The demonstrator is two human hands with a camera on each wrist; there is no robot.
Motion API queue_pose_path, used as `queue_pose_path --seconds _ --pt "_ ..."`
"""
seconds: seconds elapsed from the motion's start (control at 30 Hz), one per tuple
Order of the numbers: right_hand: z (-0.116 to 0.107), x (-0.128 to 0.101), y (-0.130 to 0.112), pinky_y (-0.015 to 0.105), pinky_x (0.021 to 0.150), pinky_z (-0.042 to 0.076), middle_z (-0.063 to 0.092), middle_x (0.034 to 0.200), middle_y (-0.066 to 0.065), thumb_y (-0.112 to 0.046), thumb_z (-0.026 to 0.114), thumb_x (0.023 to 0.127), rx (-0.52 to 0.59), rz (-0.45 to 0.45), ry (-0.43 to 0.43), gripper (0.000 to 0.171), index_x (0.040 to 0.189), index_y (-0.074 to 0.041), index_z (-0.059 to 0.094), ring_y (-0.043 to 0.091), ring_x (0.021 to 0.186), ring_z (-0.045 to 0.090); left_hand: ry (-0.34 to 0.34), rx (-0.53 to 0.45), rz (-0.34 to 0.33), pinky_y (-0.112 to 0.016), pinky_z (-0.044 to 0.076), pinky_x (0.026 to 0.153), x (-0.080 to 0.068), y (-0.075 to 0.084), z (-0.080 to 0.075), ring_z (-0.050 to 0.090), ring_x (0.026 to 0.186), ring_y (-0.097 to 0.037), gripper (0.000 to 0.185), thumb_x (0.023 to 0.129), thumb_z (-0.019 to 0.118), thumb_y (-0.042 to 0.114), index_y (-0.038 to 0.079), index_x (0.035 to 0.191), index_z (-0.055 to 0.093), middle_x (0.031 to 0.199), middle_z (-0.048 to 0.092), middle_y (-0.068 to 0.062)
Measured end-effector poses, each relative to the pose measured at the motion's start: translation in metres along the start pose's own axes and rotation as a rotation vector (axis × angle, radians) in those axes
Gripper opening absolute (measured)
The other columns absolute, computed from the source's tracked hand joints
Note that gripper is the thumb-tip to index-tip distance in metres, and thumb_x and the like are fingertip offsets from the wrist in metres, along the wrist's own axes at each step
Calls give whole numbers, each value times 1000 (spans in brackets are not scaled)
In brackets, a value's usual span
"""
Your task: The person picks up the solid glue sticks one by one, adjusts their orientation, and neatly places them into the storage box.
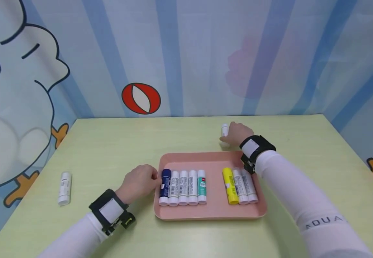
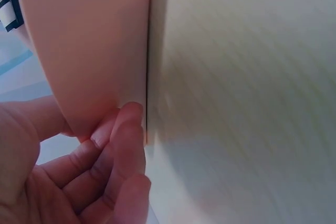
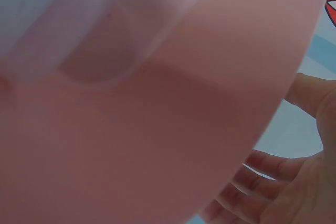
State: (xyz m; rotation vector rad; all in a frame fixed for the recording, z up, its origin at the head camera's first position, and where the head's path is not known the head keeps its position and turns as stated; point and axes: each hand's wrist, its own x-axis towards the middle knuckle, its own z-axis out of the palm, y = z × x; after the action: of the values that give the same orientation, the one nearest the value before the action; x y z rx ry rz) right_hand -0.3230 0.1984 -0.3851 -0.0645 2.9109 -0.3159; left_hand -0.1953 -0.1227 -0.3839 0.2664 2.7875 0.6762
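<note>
At the left end of a pink tray (image 1: 214,212), my left hand (image 1: 141,182) pinches the rim between thumb and fingers. The left wrist view shows those curled fingers (image 2: 123,150) against the tray's outer wall. Beyond the tray's far right corner, my right hand (image 1: 239,133) holds a white glue stick (image 1: 224,129), the thumb crossing its lower half. In the right wrist view the tray wall hides the fingertips and this stick. Inside the tray, a dark blue glue stick (image 1: 165,184), several white ones (image 1: 183,186) and a green-labelled one (image 1: 201,186) form a row on the left.
Toward the tray's right end lie a yellow glue stick (image 1: 230,185) and two white ones (image 1: 240,186), partly beneath my right wrist. Another white glue stick (image 1: 65,188) lies far left on the pale table (image 1: 115,143). A printed curtain (image 1: 199,64) hangs behind the table's far edge.
</note>
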Motion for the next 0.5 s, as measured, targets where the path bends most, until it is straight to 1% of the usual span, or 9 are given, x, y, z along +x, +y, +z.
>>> queue_pose_path --seconds 0.13,0.27,0.37,0.5 --pt "7 9 4 37 63 45 61 85 16 -39 66 87 11 -5 0 50 105 6 56 27 73 56 -7 -2 0 -25 34 49 -1 1 0 48 53 -16 22 91 67 18 10 70 63 59 52 -2" --pt "7 9 5 35 60 41 58 77 13 -32 68 86 18 1 -3 36 93 2 60 24 66 51 -13 -4 0 -25 34 49 -1 2 0 49 53 -16 22 91 68 18 10 71 63 59 52 -2" --pt "5 3 4 33 59 40 58 78 12 -25 69 85 13 6 -10 30 93 3 61 23 65 50 -13 -4 5 -25 34 49 -1 3 1 49 53 -16 22 91 67 18 10 70 63 59 52 -2" --pt "0 -7 1 33 59 42 60 80 14 -17 70 84 21 2 -15 27 95 6 62 24 66 52 -11 -3 7 -25 33 49 0 4 1 48 53 -16 23 91 67 18 11 70 62 59 51 -2"
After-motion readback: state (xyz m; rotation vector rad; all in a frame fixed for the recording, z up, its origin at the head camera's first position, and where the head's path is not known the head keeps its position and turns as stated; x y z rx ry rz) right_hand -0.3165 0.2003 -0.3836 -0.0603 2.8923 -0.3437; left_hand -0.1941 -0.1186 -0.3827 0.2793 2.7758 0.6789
